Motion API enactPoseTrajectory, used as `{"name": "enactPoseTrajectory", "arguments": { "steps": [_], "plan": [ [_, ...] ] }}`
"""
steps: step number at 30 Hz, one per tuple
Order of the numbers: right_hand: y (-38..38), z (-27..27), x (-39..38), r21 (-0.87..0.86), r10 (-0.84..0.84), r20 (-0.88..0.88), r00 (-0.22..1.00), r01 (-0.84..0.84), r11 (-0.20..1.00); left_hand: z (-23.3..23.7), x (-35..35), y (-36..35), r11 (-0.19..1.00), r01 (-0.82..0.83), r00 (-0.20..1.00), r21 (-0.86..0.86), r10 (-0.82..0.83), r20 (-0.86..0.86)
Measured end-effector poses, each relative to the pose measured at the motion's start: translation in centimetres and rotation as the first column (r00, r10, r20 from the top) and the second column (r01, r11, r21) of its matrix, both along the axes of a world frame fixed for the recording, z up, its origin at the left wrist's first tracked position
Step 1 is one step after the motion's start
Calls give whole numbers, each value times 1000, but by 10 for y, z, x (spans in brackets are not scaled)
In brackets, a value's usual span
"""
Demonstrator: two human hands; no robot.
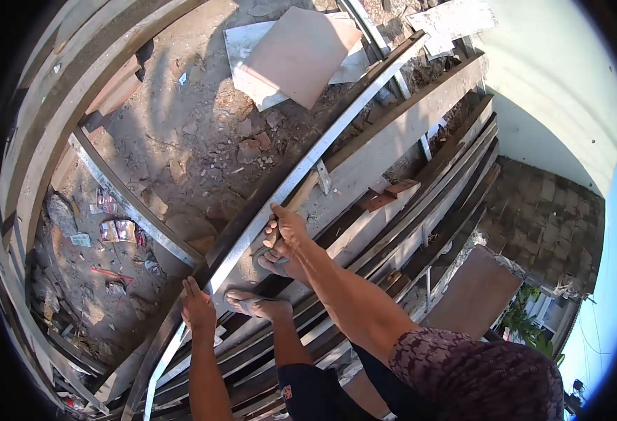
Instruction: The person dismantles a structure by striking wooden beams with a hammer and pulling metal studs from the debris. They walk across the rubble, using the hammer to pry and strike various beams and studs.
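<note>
A long, pale metal strip runs diagonally along a dark wooden beam in front of me. My left hand lies across the strip and beam low down, its fingers bent over them. A small orange-red patch shows beside its thumb, too small to name. My right hand is closed around the wooden handle of what looks like a hammer. The handle's butt sticks out below the fist, and a greyish head shows at the upper end, beside the strip.
My sandalled feet rest among wooden beams. Beyond lies rubble-strewn ground with flat boards. A metal-faced crosspiece stands at left, near curved-looking timbers. A pale wall and tiled roof are at right.
</note>
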State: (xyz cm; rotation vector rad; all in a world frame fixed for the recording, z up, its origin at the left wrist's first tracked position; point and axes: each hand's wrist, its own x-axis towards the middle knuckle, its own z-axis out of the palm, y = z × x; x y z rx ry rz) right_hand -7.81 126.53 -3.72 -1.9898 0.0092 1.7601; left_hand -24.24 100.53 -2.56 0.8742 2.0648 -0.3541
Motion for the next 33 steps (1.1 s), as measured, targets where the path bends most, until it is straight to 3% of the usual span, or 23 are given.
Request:
{"name": "enactPoseTrajectory", "arguments": {
  "steps": [3, 7, 9, 12, 14, 16, 20, 22, 23, 26, 28, 30, 32, 33],
  "plan": [
    [14, 27, -12, -88, 90, -15, 996, -91, 992, 1, -20, 5, 1000, 26, 999, -5, -26, 37],
    [16, 26, -4, -21, 151, 74, 986, -150, 988, 2, -25, 14, 997, 63, 997, -41, -61, 51],
    [17, 35, 12, -56, 333, 100, 938, -329, 943, 2, -18, 15, 997, 60, 997, -50, -58, 47],
    [8, 21, 38, -27, 348, 141, 927, -348, 937, 5, -15, 18, 995, -94, 994, -15, 95, 46],
    [7, 4, 38, 92, 198, 151, 969, -213, 973, 9, -12, 15, 993, -113, 993, -15, 114, 41],
    [20, -29, 46, 215, 131, 43, 990, -137, 967, 7, -13, 12, 993, -111, 993, -35, 113, 44],
    [46, -57, 38, 299, 108, -116, 987, -69, 952, 5, -15, 13, 993, -118, 991, -25, 119, 62],
    [48, -67, 30, 334, 70, -108, 992, -30, 942, 0, -16, 8, 993, -119, 991, 0, 119, 58],
    [47, -67, 30, 358, 82, -221, 972, 3, 934, -2, -17, 3, 994, -107, 992, 33, 104, 72],
    [53, -82, 35, 369, 89, -166, 982, -22, 929, -3, -24, 2, 993, -108, 990, 48, 103, 96],
    [70, -64, 10, 310, 84, -203, 975, -18, 951, -5, -50, 15, 995, -94, 992, 17, 93, 83],
    [85, -46, -21, 134, 64, 84, 994, -75, 988, -27, -101, 23, 976, -112, 873, -184, 185, 450],
    [91, -65, -16, 180, 109, 56, 992, -117, 977, -58, -135, 23, 985, 116, 859, -126, -36, 511],
    [97, -64, -31, 162, 120, 112, 986, -138, 977, -41, -139, 48, 938, 108, 922, -328, 29, 386]
  ]
}}
